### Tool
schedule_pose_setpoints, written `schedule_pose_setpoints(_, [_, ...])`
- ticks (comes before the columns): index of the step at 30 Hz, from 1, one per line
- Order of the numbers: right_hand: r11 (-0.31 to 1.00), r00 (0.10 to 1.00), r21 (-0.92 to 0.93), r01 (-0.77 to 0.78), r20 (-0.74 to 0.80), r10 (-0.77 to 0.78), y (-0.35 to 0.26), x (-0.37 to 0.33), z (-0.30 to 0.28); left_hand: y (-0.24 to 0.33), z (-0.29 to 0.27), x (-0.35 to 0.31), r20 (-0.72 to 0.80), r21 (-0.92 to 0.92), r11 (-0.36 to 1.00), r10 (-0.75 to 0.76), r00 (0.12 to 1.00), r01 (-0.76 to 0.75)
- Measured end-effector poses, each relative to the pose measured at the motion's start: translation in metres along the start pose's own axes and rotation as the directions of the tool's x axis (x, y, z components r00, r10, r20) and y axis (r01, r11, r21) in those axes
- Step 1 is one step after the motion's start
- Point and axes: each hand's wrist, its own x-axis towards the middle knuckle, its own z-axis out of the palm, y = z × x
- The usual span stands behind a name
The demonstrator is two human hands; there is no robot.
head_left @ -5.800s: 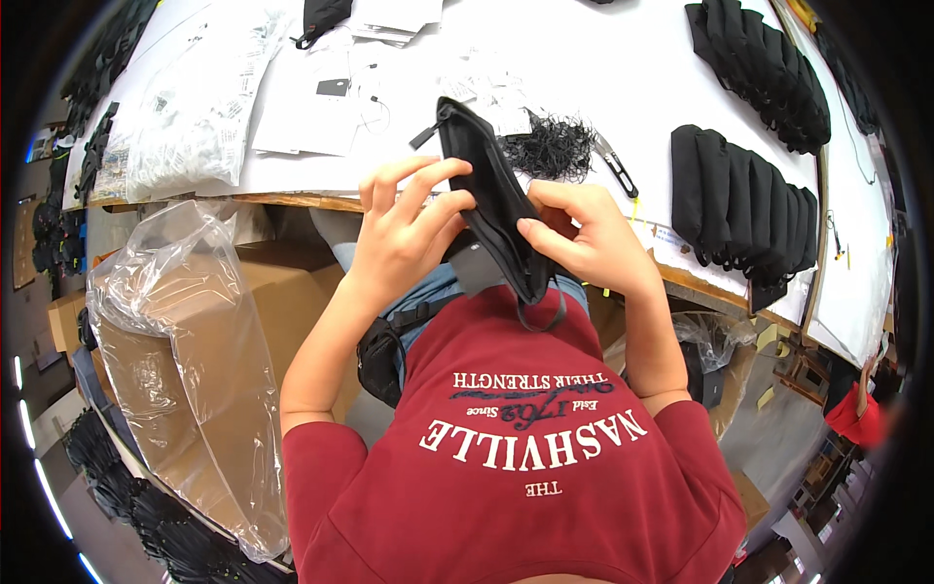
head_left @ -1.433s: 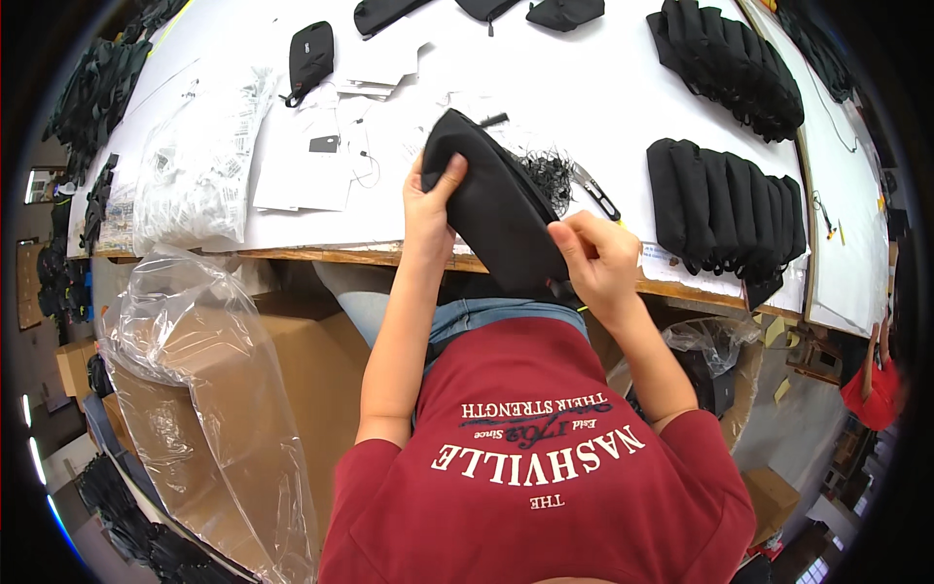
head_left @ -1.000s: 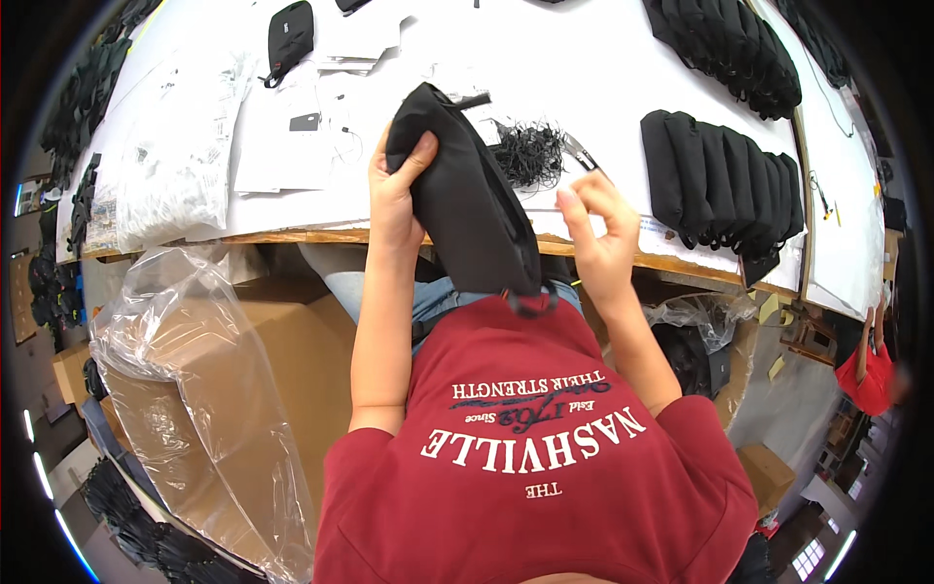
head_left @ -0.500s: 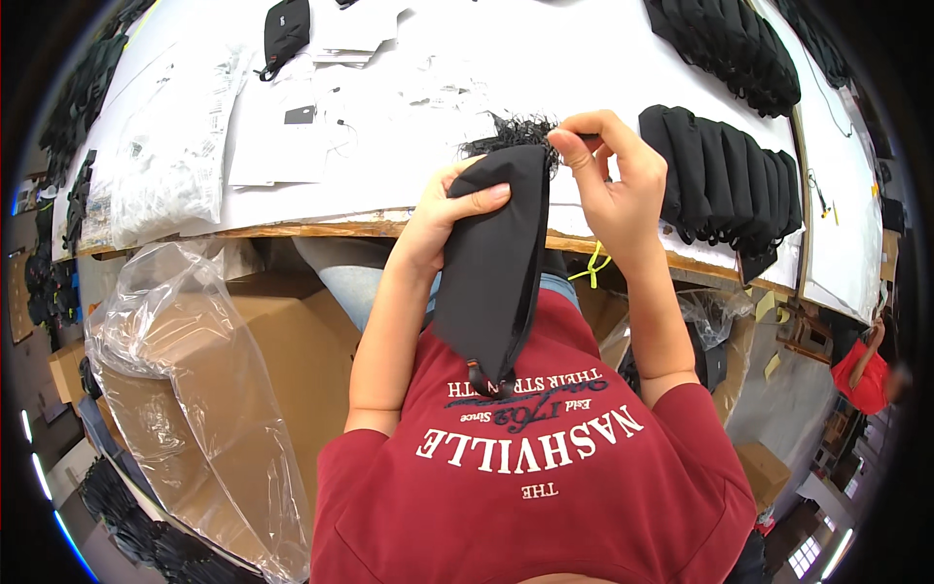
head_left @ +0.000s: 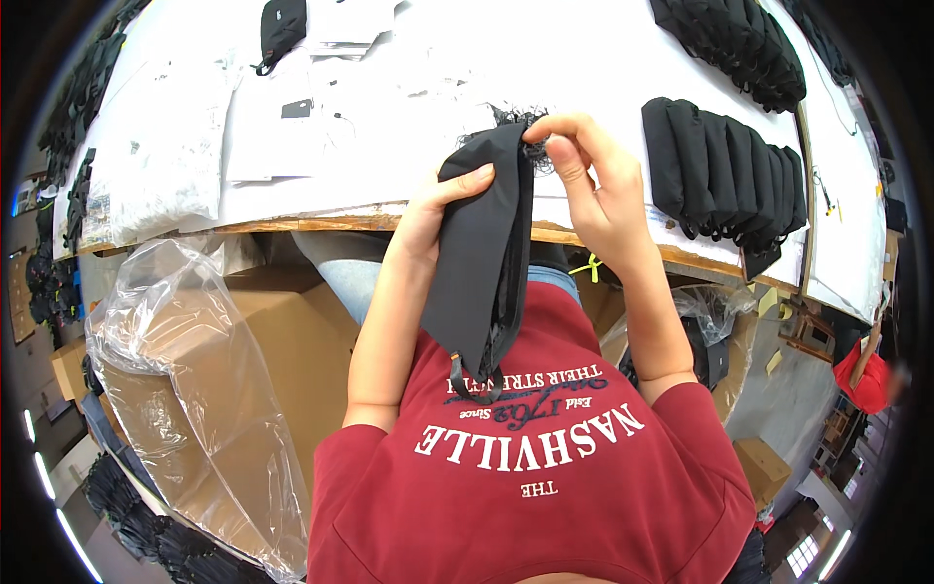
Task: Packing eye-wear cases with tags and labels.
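Wrapping the fingers of the left hand (head_left: 426, 212) firmly around one soft black pouch (head_left: 472, 238), pressing the thumb flat on smooth, matte fabric near the upper end. Bending the fingers of the right hand (head_left: 605, 200) at the pouch's top corner, keeping index tip and thumb narrowly parted; cannot tell whether gripping anything small there. Holding the long, tapering pouch at a slant before the edge of the white-topped desk (head_left: 574, 49), showing an opening along one long side, and dangling one thin strap loop (head_left: 474, 396) against the dark red shirt (head_left: 662, 506). Seeing just beyond, on the desk, one frizzy tangle of black strips (head_left: 510, 115). Seeing at right two rows of plump black pouches (head_left: 720, 165), overlapping too tightly for counting; at upper left, one lone pouch (head_left: 282, 31); below, one stiff cardboard box (head_left: 297, 331) beside crinkled, glossy clear plastic (head_left: 185, 360).
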Motion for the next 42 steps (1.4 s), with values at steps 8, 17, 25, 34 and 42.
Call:
schedule_pose_setpoints(8, [0.95,0.99,0.281,-0.134,0.088,0.114,0.002,-0.004,0.004,-0.004,0.001,0.002,-0.042,-0.021,1.0,-0.018,0.999,0.017])
schedule_pose_setpoints(17, [0.999,0.997,0.01,0.03,-0.069,-0.029,-0.007,-0.008,0.004,-0.011,0.005,0.004,-0.007,-0.073,0.997,0.0,1.0,-0.001])
schedule_pose_setpoints(25, [1.0,0.99,0.007,-0.023,-0.142,0.024,0.004,-0.009,-0.005,-0.005,0.008,-0.001,0.01,-0.008,0.999,-0.039,0.999,0.039])
schedule_pose_setpoints(34, [1.0,0.997,-0.006,0.01,-0.075,-0.01,0.0,-0.008,-0.01,-0.009,0.012,0.003,-0.037,0.083,0.997,0.013,0.999,-0.01])
schedule_pose_setpoints(42, [0.984,0.94,0.151,-0.092,0.34,0.036,-0.024,-0.024,0.0,0.006,-0.008,0.016,-0.195,-0.228,0.971,0.024,0.981,-0.069])
